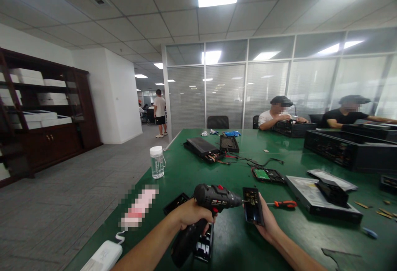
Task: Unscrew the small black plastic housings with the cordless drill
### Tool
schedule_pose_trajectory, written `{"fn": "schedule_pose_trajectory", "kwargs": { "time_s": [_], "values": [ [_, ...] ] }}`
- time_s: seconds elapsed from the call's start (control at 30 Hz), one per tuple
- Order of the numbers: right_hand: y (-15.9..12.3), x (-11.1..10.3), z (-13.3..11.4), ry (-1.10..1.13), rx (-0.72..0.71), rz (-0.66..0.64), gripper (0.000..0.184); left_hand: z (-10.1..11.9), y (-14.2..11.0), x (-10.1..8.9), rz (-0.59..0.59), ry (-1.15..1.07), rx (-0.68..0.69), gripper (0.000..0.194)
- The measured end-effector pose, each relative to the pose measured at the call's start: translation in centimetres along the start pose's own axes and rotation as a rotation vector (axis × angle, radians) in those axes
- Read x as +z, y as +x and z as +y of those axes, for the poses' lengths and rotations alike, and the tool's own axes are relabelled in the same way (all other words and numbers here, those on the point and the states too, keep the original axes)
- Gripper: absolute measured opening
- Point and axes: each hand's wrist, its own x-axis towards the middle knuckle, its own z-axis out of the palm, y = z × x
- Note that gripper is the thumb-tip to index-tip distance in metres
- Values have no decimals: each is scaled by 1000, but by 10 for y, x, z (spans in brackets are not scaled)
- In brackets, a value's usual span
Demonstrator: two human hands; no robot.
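Note:
My left hand point(196, 215) is closed around the grip of a black cordless drill point(218, 196) with red switches. The drill points right, and its bit meets the left side of a small black electronic casing point(252, 211); whether it sits in a screw I cannot tell. My right hand point(267, 220) holds that casing upright from its right edge, with gold-coloured parts showing on its face. Below the drill lies another black casing point(204, 246), partly hidden. A dark box-like part point(176, 203) lies behind my left wrist. Just right of my right hand rests a red-and-black screwdriver point(285, 205).
A water bottle point(157, 163) and a white power strip point(104, 256) are along the left table edge. Black housings point(203, 147), cables and a green circuit board point(262, 174) lie ahead. A flat metal drive point(322, 200) is at right. Two co-workers sit beyond large black cases point(353, 151).

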Motion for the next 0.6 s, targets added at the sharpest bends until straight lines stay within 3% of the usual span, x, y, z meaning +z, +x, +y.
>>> {"fn": "schedule_pose_trajectory", "kwargs": {
  "time_s": [0.6],
  "values": [
    [3,-2,1,-10,-5,-10,36,-1,1,0,-8,-4,-12,18]
  ]
}}
